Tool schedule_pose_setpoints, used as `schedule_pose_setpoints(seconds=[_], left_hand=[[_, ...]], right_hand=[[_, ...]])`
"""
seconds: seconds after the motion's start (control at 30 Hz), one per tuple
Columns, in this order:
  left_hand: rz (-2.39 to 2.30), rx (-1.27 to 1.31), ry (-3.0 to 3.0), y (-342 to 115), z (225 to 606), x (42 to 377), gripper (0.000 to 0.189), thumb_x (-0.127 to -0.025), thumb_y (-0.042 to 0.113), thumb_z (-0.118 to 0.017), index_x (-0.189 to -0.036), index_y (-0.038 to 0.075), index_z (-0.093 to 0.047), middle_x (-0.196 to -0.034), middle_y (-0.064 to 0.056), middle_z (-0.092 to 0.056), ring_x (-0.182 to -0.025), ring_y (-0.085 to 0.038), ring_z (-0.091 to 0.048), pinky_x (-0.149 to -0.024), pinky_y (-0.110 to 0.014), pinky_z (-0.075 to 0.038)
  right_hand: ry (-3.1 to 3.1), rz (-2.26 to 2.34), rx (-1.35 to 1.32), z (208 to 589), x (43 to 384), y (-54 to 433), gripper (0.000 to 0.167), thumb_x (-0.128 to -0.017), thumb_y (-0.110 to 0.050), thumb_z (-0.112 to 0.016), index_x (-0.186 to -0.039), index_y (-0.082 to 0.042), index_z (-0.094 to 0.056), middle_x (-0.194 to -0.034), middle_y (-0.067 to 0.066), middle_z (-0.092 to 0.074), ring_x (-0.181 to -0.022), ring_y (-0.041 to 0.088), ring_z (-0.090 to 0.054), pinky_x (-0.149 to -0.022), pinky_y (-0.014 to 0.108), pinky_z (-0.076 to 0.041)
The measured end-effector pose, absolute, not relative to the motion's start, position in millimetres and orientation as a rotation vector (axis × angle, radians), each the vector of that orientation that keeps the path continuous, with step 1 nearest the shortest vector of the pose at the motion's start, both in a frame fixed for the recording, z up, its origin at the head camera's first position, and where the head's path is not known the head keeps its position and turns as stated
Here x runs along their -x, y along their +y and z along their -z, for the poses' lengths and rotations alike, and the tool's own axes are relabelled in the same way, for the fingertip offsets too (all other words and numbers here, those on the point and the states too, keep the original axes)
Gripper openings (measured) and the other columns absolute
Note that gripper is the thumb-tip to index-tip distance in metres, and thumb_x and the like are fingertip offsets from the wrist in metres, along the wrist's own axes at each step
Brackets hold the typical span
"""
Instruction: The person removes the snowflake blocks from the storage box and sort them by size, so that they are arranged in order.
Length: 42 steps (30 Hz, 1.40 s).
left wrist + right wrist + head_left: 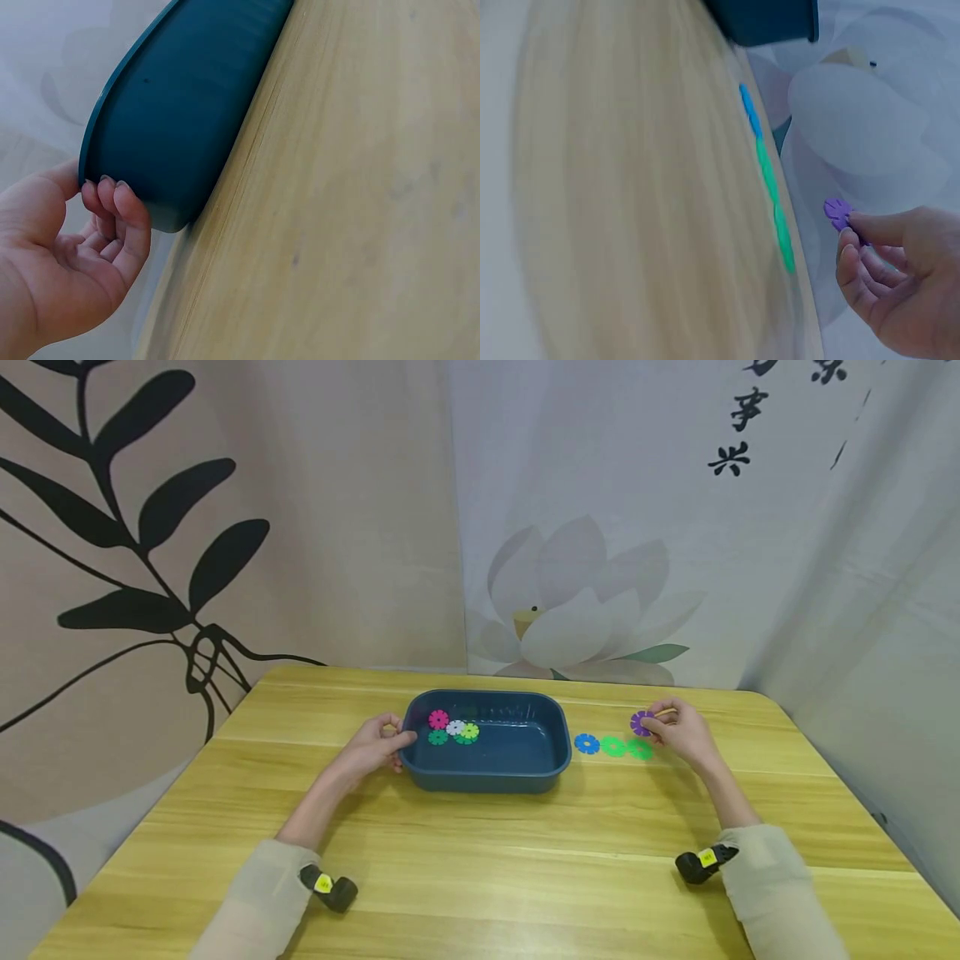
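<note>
Between the thumb and fingers of my right hand (686,731) I pinch a purple, round, notched plastic disc (641,723), held up off the wood past the row's three o'clock end, near its last piece. Being round, it has no long axis; its flat face turns toward six o'clock, toward me. My left hand (371,747) grips the dark blue, rectangular, round-cornered tray (483,783) at its nine o'clock end, thumb over the rim, fingers curled against the outer wall. The tray's long axis runs from nine to three, its mouth upward.

I count one purple disc in my grasp. Just outside the tray, at three o'clock, three more lie in a row: one blue notched disc (587,743), then two bright green notched discs (612,747), edge to edge; whether they interlock I cannot tell. Inside, toward ten, I make out five, partly overlapping: one pink (438,719), one white (455,727), one yellow-green (470,730), two darker green (438,737).

The yellow wooden table (487,868) leaves a narrow strip at twelve and broad room toward six, between my forearms.
</note>
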State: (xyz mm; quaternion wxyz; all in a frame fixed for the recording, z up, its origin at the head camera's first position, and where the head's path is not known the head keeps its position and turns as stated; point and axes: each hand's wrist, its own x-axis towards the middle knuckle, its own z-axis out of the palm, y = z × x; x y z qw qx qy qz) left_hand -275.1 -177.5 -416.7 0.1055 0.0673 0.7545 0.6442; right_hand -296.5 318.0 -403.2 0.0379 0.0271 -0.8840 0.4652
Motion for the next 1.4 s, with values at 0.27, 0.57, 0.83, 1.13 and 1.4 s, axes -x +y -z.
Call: schedule_pose_setpoints(seconds=[0.27,0.57,0.83,1.13,1.4], left_hand=[[-1.902,-0.187,2.223,-177.7,416.9,274.5,0.017,-0.101,0.009,-0.060,-0.103,0.003,-0.044,-0.068,-0.002,-0.058,-0.057,-0.012,-0.056,-0.057,-0.025,-0.052],[-1.896,-0.173,2.225,-177.6,416.4,274.0,0.017,-0.101,0.009,-0.060,-0.104,0.003,-0.044,-0.067,-0.002,-0.058,-0.057,-0.012,-0.055,-0.057,-0.025,-0.052],[-1.894,-0.182,2.225,-177.1,415.5,274.1,0.018,-0.101,0.009,-0.060,-0.105,0.003,-0.044,-0.068,-0.002,-0.058,-0.058,-0.013,-0.055,-0.057,-0.025,-0.052],[-1.888,-0.180,2.229,-177.4,416.4,274.5,0.017,-0.101,0.008,-0.060,-0.104,0.002,-0.044,-0.068,-0.002,-0.058,-0.058,-0.013,-0.056,-0.057,-0.025,-0.052],[-1.896,-0.202,2.224,-177.7,417.0,275.7,0.017,-0.101,0.008,-0.060,-0.104,0.003,-0.044,-0.068,-0.002,-0.058,-0.057,-0.012,-0.056,-0.057,-0.025,-0.052]], right_hand=[[-2.811,-1.358,-0.024,410.4,291.1,342.3,0.030,-0.099,-0.009,-0.064,-0.117,0.011,-0.049,-0.086,0.018,-0.068,-0.064,0.017,-0.063,-0.057,0.027,-0.054],[-2.893,-1.343,0.032,415.8,287.0,355.0,0.032,-0.098,-0.008,-0.066,-0.115,0.015,-0.051,-0.088,0.019,-0.068,-0.063,0.015,-0.064,-0.056,0.026,-0.056],[-2.936,-1.273,0.029,418.5,287.0,358.0,0.029,-0.096,-0.008,-0.066,-0.111,0.016,-0.057,-0.087,0.016,-0.070,-0.067,0.013,-0.063,-0.058,0.025,-0.055],[-2.974,-1.216,-0.001,415.7,286.4,357.8,0.029,-0.095,-0.010,-0.068,-0.110,0.014,-0.059,-0.085,0.014,-0.070,-0.068,0.014,-0.063,-0.059,0.026,-0.055],[-2.957,-1.236,-0.008,406.4,282.2,351.9,0.031,-0.099,-0.012,-0.061,-0.117,0.013,-0.055,-0.101,0.028,-0.066,-0.071,0.019,-0.064,-0.061,0.029,-0.055]])
